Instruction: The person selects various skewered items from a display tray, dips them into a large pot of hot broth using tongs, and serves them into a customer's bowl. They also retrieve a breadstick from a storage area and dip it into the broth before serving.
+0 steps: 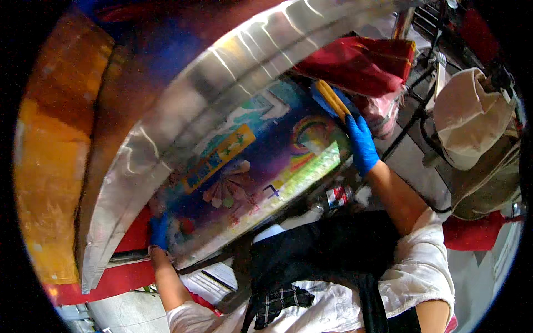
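My right hand (361, 143), in a blue glove, is at the right end of a colourful printed panel (266, 162), beside a yellow strip-shaped object (332, 99) with a blue flap next to it. Whether the fingers close on that strip cannot be told. At the panel's left end is my left hand (159, 231), also blue-gloved; its fingers are blurred and partly hidden, so its hold is unclear. The panel carries a rainbow, a fan of petal shapes and writing, and has a pale, shiny front edge. A curved transparent plastic sheet (191, 87) arches over its far side.
Orange-brown panels (54, 166) stand at the left. A red cloth or bag (354, 62) lies beyond my right hand. A beige cap (470, 118) and an olive bag (491, 183) are at the right. Below the panel are a bottle with a red label (339, 196) and a white box or booklet (212, 283).
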The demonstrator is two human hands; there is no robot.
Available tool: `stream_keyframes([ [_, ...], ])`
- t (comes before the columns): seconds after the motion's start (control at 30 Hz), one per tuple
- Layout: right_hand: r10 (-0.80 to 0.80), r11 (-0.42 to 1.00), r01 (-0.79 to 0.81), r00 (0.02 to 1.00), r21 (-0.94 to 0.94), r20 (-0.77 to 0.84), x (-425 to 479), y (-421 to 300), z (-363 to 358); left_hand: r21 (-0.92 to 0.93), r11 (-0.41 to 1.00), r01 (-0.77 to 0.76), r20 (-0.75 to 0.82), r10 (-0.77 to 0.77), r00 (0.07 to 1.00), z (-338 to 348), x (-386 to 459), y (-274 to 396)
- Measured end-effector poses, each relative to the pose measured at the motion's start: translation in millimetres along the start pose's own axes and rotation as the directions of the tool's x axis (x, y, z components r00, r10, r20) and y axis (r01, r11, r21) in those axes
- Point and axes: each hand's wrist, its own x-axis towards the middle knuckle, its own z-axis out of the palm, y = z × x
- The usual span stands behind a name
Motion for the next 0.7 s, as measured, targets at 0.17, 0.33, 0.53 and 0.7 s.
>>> stream_keyframes([
  [0.17,-0.182,0.979,0.176,0.982,-0.107,-0.049,2,15,-8,0.106,0.989,-0.106,-0.075,0.114,0.991,7,-10,32],
  [0.33,-0.058,0.967,0.007,0.980,-0.255,-0.193,-8,26,-5,0.262,0.962,-0.077,-0.099,0.107,0.989,0,-18,42],
  [0.53,0.049,0.979,-0.085,0.981,-0.185,-0.187,-73,-110,10,0.527,0.787,-0.322,-0.217,0.491,0.844,0,-50,129],
  [0.7,0.321,0.851,-0.416,0.895,-0.321,-0.309,-225,-255,-41,-0.094,0.980,-0.174,0.284,0.194,0.939,36,-186,260],
])
